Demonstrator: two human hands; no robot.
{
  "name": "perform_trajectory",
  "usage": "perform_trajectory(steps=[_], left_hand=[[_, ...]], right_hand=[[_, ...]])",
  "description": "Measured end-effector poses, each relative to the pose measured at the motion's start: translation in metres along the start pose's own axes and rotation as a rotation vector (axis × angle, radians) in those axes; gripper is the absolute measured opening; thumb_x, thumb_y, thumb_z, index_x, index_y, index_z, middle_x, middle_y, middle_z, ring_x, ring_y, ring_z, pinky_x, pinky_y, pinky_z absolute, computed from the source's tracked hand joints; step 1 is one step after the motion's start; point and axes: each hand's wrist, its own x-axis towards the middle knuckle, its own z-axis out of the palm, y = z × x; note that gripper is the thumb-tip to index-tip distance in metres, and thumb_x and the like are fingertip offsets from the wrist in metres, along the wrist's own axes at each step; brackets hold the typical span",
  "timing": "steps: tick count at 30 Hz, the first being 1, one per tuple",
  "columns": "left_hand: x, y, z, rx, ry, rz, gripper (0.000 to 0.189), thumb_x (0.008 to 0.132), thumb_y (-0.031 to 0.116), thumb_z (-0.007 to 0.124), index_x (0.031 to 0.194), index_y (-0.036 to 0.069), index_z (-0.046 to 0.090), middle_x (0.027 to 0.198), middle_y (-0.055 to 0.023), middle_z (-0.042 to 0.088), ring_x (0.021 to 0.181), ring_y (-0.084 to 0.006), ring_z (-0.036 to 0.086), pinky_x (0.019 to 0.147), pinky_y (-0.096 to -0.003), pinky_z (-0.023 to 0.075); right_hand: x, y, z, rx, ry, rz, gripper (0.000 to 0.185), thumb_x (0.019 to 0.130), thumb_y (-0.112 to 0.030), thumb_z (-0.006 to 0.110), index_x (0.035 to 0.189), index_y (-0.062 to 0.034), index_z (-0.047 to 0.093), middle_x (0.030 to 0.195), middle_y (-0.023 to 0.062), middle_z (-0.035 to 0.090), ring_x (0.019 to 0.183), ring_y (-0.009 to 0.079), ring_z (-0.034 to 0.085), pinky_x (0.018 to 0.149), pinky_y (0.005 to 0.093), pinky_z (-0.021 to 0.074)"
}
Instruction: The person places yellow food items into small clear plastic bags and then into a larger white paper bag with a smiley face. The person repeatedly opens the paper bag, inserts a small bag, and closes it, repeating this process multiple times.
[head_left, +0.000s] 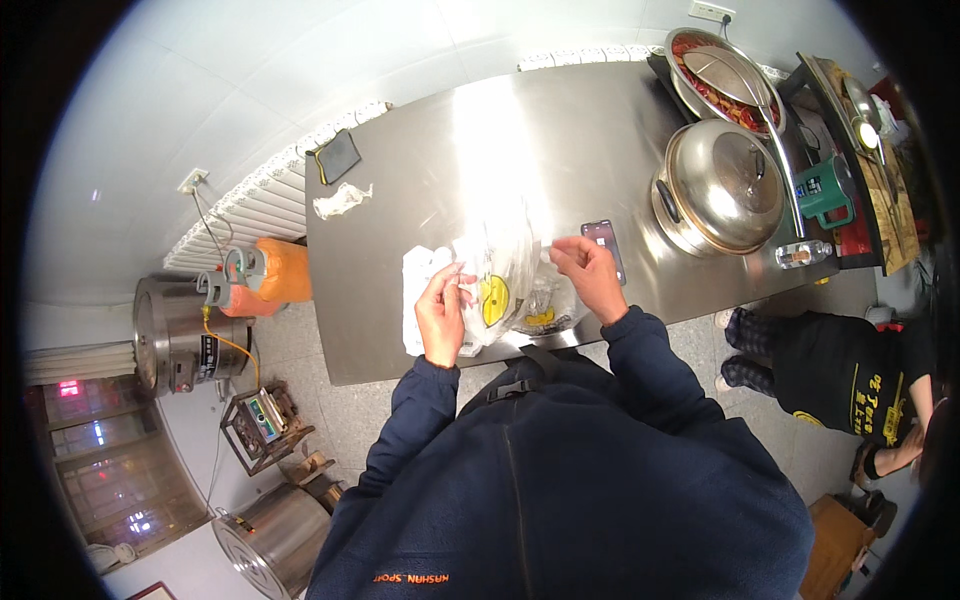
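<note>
A clear plastic bag (495, 300) with a yellow round print stands between my hands near the table's front edge. At its left side, my left hand (441, 315) pinches the thin film between thumb and fingers. On the other side my right hand (589, 274) has its thumb and fingertips together on the bag's edge. Beneath my left hand lies a white plastic packet or stack of bags (415, 292), partly covered. A smartphone (616, 262) lies just behind and right of my right hand.
The steel table (390, 187) carries a lidded pot (727, 187), a basin of red peppers (694, 56) with a strainer, a plastic bottle (802, 255), a crumpled wrapper (343, 200) and a dark pouch (337, 156). Gas cylinders (281, 270) stand left. A person (840, 371) in dark clothes is at right.
</note>
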Motion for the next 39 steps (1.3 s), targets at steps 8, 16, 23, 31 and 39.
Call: perform_trajectory(steps=[8, 16, 23, 31, 39], left_hand=[[-0.008, -0.007, -0.01, -0.064, 0.008, 0.052, 0.024, 0.105, -0.001, 0.052, 0.124, -0.004, 0.067, 0.096, -0.0126, 0.075, 0.07, -0.0096, 0.06, 0.064, -0.0241, 0.0501], [-0.007, -0.069, -0.063, 0.489, 0.254, -0.046, 0.012, 0.092, 0.002, 0.072, 0.102, -0.002, 0.075, 0.083, -0.0004, 0.066, 0.067, -0.0096, 0.058, 0.062, -0.0261, 0.0493], [0.055, 0.049, -0.082, -0.174, 0.069, 0.114, 0.008, 0.099, -0.001, 0.059, 0.1, 0.0, 0.067, 0.085, -0.0045, 0.07, 0.075, -0.0118, 0.063, 0.073, -0.0273, 0.0518], [-0.051, -0.052, -0.035, 0.089, 0.061, -0.074, 0.009, 0.102, 0.001, 0.059, 0.105, -0.002, 0.067, 0.099, -0.0113, 0.075, 0.089, -0.0137, 0.07, 0.085, -0.0287, 0.055], [-0.054, 0.043, -0.022, -0.308, -0.056, -0.198, 0.017, 0.106, 0.01, 0.057, 0.115, -0.004, 0.062, 0.076, -0.0061, 0.067, 0.067, -0.0158, 0.065, 0.071, -0.0298, 0.0541]], right_hand=[[0.019, 0.004, 0.028, 0.257, -0.127, 0.263, 0.049, 0.093, -0.024, 0.077, 0.128, 0.0062, 0.063, 0.109, 0.014, 0.074, 0.096, 0.0164, 0.071, 0.083, 0.0295, 0.0566], [0.018, 0.011, 0.025, 0.37, -0.169, 0.189, 0.018, 0.097, -0.017, 0.067, 0.105, -0.0013, 0.07, 0.095, 0.0062, 0.076, 0.069, 0.007, 0.058, 0.061, 0.0229, 0.0458], [0.034, -0.112, 0.017, 0.186, -0.243, -0.051, 0.018, 0.098, -0.016, 0.062, 0.101, 0.0, 0.07, 0.087, 0.0014, 0.069, 0.076, 0.0093, 0.058, 0.068, 0.0258, 0.0474], [-0.046, -0.008, 0.023, -0.13, -0.199, -0.12, 0.014, 0.099, -0.011, 0.064, 0.103, 0.0, 0.071, 0.081, 0.0075, 0.07, 0.07, 0.0131, 0.063, 0.065, 0.0305, 0.0493], [-0.088, -0.067, -0.018, 0.144, 0.071, 0.037, 0.014, 0.103, -0.01, 0.062, 0.101, 0.0013, 0.07, 0.072, -0.0002, 0.066, 0.066, 0.0047, 0.058, 0.062, 0.0222, 0.0425]])
